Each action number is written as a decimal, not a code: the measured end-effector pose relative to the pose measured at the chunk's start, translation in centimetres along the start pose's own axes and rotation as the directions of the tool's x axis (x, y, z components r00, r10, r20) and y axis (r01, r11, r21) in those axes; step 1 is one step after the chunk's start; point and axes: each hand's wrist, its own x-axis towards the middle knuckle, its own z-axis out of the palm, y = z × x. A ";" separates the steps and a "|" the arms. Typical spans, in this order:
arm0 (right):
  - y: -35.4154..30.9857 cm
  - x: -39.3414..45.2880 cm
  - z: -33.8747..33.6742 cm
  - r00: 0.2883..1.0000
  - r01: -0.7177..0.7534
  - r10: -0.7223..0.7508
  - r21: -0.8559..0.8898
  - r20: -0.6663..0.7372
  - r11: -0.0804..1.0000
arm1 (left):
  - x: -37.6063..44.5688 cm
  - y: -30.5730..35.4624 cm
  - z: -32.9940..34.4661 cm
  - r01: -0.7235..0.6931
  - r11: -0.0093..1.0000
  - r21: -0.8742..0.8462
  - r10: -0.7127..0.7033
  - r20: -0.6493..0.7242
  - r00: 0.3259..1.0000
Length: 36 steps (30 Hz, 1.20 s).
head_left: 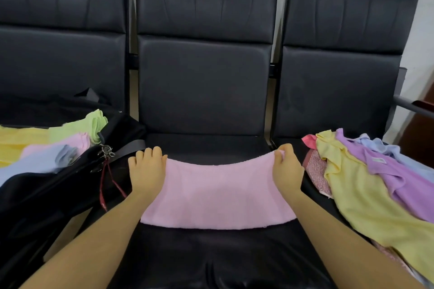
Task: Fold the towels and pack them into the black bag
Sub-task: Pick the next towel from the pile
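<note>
Nearest the lens, two bare forearms are seen reaching forward over the middle seat (211, 253). At far left, the black bag (58, 195) lies open, with folded towels (47, 148) already stacked inside. Beside it, the left hand (146, 171) is curled onto one far corner of the pink towel (218, 195), while the right hand (287, 169) pinches the other. A fold appears to be under way; next, the far edge would likely be drawn toward the near one. Unfolded towels (375, 183) are heaped at right.
</note>
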 end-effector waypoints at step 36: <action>0.7 -9.1 -1.4 0.596 0.655 -0.012 -0.478 0.803 0.585 | -7.7 3.2 -4.2 -0.151 0.988 -0.015 0.114 0.727 0.677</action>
